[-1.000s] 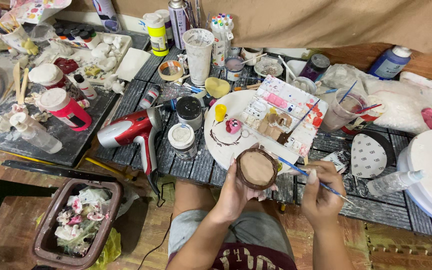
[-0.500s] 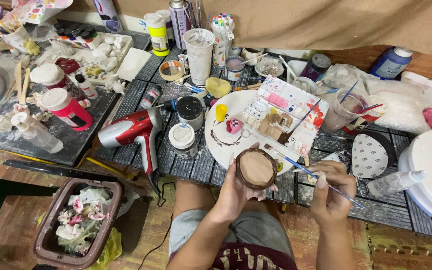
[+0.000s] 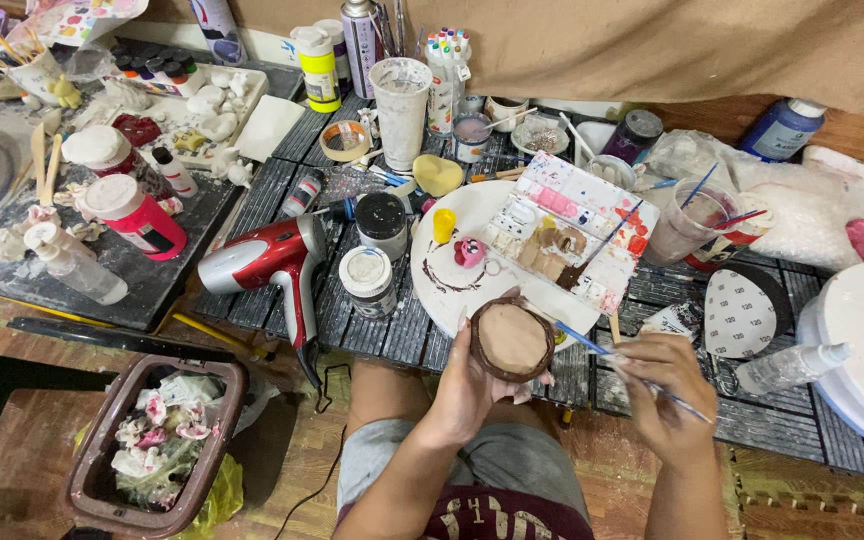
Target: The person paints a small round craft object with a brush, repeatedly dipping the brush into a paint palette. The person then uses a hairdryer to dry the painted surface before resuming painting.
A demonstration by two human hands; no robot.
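My left hand (image 3: 472, 385) cups a small round brown clay piece (image 3: 511, 339) with a dark rim, held just in front of a round white plate (image 3: 467, 290). My right hand (image 3: 664, 385) grips a thin blue-handled brush (image 3: 592, 347), its tip pointing left at the clay piece's right edge. A white paint palette (image 3: 567, 230) with pink, brown and red patches lies on the plate, a second brush resting across it. A small pink figure (image 3: 469, 252) and a yellow piece (image 3: 443, 226) sit on the plate too.
A red hair dryer (image 3: 270, 262) lies left of the plate beside two paint jars (image 3: 367, 282). A cup of cloudy water with brushes (image 3: 690, 222) stands to the right. A brown bin of scraps (image 3: 157, 440) sits on the floor at lower left. Bottles and cups crowd the back.
The clay piece and both hands have stayed nearly in place; the brush tip has shifted slightly along the piece's right edge.
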